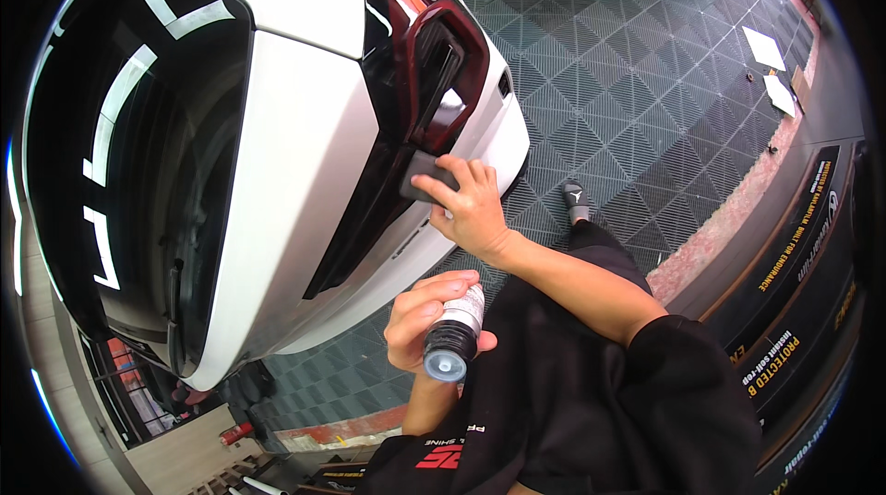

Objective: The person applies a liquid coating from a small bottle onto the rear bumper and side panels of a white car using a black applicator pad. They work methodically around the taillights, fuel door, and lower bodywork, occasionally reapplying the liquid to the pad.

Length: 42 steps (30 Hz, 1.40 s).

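Grey pad [420, 183] in right hand [477, 209], by taillight [475, 57] edge, wide floor [591, 80] alongside

Bottle [454, 333] and pad [423, 165] in hands [476, 211].

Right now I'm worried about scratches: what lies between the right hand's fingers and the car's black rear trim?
A dark grey pad lies between the fingers of the right hand and the black trim, as the head view shows.

- Pad [415, 166]: dark grey, rectangular; against glossy tail light [408, 80], at red lens's lower corner (contact face hidden).
- Bottle [463, 312]: white-labelled, black-necked; held tilted, translucent cap toward camera.
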Available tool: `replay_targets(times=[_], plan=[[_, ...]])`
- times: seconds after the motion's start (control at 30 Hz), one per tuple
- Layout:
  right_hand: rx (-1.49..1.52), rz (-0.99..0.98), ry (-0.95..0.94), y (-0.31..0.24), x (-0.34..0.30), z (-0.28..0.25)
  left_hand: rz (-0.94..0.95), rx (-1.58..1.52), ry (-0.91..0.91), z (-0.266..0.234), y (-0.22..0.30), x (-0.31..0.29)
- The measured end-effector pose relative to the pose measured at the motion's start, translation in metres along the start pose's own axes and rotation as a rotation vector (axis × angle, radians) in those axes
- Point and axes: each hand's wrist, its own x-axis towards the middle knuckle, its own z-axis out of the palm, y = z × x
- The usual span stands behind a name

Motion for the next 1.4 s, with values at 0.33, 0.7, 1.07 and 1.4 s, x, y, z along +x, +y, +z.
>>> replay_targets(times=[0.33, 0.7, 1.07, 1.4], plan=[[0.034, -0.326, 0.226, 0.015, 0.079, -0.025, -0.029, 0.154, 0.005, -0.018, 0.009, -0.006], [0.036, -0.326, 0.309, 0.023, 0.134, -0.027, -0.035, 0.155, 0.102, -0.021, 0.008, -0.011], [0.023, -0.390, 0.176, 0.016, 0.132, -0.039, -0.027, 0.117, 0.063, -0.020, -0.001, 0.003], [0.203, -0.141, -0.247, 0.066, 0.249, -0.039, -0.088, 0.113, 0.151, -0.005, -0.015, 0.020]])
